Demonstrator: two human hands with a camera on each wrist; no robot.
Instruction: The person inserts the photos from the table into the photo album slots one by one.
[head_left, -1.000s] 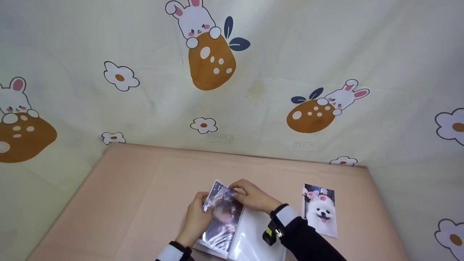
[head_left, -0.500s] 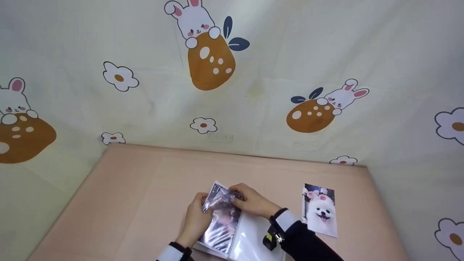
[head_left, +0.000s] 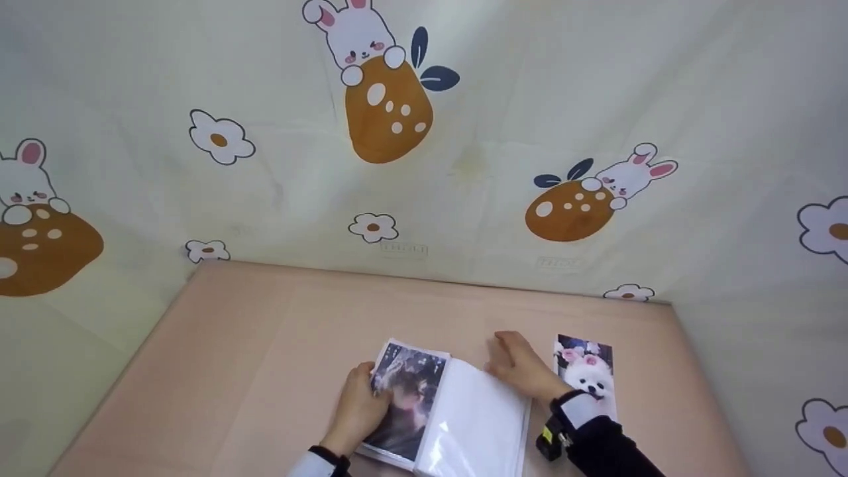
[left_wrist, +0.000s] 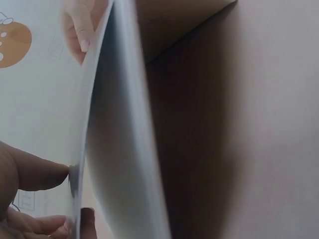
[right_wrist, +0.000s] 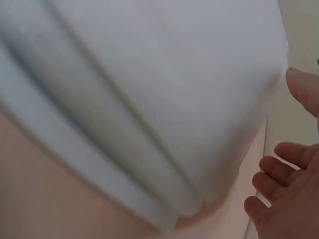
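A photo album [head_left: 476, 414] lies spread on the table, a white page on its right side. Under the clear sleeve of its left page is a dark photo [head_left: 412, 397], apparently of a baby. My left hand [head_left: 358, 409] pinches that page's outer edge; the left wrist view shows the thumb [left_wrist: 42, 170] on one face and fingertips behind. At the album's upper right corner is my right hand [head_left: 523, 368], holding nothing. Its fingers [right_wrist: 276, 172] are spread and loosely bent beside the white pages [right_wrist: 164, 74] in the right wrist view.
A photo of a white dog with pink flowers [head_left: 583, 374] lies to the right of the album, its lower part covered by the right cuff. The pinkish table [head_left: 265, 344] ends at a pale curtain [head_left: 464, 199] printed with rabbits and flowers.
My right hand has let go of the left page's top edge and moved right, past the album's white page. The sleeve over the photo now lies flatter. My left hand keeps its grip.
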